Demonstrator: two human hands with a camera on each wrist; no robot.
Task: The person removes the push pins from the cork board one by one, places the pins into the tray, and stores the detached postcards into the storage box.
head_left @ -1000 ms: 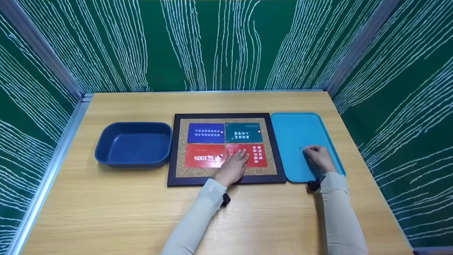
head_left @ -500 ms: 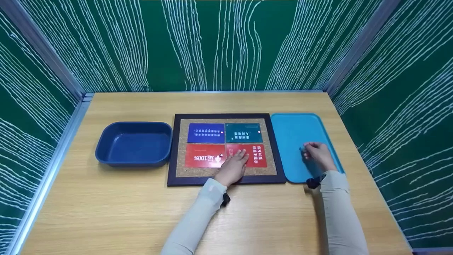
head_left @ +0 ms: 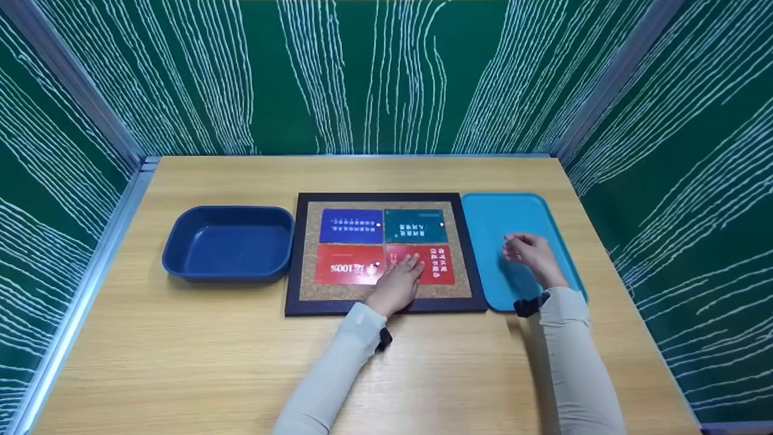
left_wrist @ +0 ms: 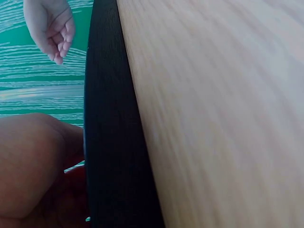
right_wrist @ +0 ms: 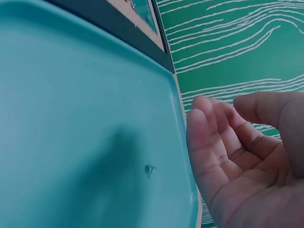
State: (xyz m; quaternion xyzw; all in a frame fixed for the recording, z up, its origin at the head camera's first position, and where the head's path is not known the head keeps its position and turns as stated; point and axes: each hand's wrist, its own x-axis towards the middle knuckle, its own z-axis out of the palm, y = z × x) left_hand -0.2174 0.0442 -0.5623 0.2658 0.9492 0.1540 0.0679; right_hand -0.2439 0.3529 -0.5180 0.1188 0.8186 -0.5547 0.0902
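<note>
My left hand lies with fingers extended on the lower right red card of the framed cork board. Beside it on the board are a second red card, a blue card and a green card. A small bright dot shows near the right edge of each of these three. Above the light blue tray hovers my right hand, fingers loosely bent and thumb apart from them. Nothing shows between them. A small thumbtack appears on the tray in the right wrist view.
A deep dark blue bin stands left of the board. The board's dark frame meets the tray on its right. All rest on a wooden table enclosed by green walls with white lines.
My right hand has lifted from the tray surface and shifted slightly left and away from me. The left hand has stayed on the red card.
</note>
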